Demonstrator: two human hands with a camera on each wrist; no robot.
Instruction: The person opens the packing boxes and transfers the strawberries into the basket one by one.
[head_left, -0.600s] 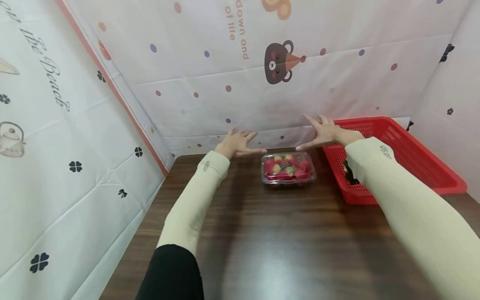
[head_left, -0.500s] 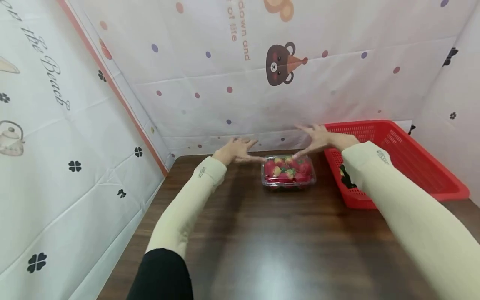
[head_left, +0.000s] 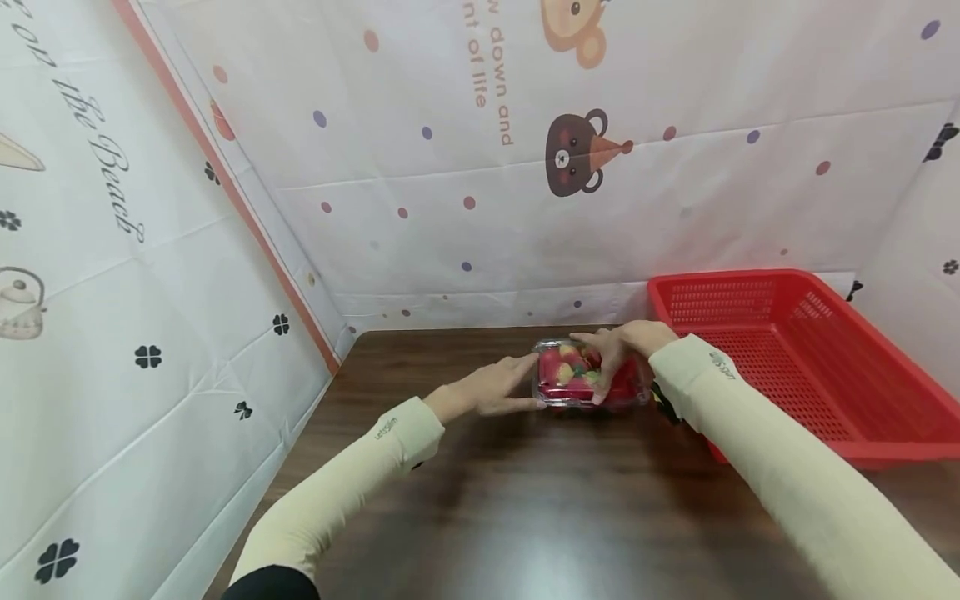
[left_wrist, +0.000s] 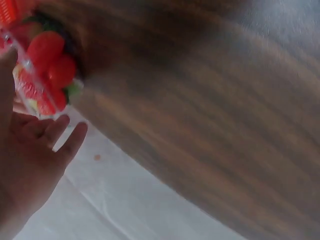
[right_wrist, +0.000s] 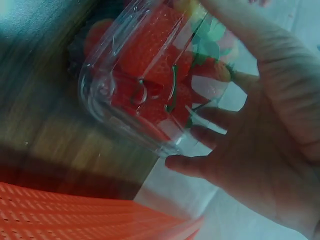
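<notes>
2 cream sleeves (head_left: 352, 492) with small dark cuff lettering, black beneath

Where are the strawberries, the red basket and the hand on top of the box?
strawberry box (head_left: 570, 385), head view, clear lid's left part.
red basket (head_left: 817, 367), head view, mesh floor.
right hand (head_left: 626, 343), head view, back of hand.
</notes>
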